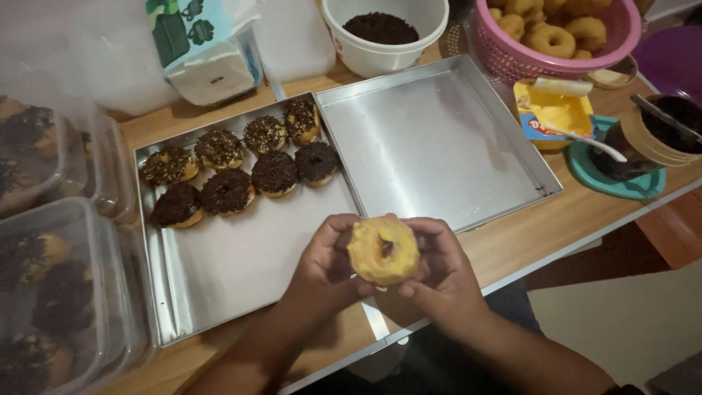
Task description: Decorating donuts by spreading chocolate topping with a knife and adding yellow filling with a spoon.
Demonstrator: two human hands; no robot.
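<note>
Both hands pinch one plain doughnut (383,251) above the table edge, left hand (327,257) and right hand (441,267) closed round its rim; keep your grip light so it holds shape. Eight chocolate-topped doughnuts (241,167) fill the left tray (241,271), the right tray (431,153) bare

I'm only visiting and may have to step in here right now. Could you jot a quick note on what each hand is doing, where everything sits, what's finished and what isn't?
Left hand and right hand: both grip one plain doughnut above the table edge.
Left tray: seven doughnuts with chocolate topping, four also with sprinkles.
Right tray: nothing in it.
Pink basket: more plain doughnuts.
White bowl: dark sprinkles.
Done: seven topped. Left: the held one and the basketful.
</note>
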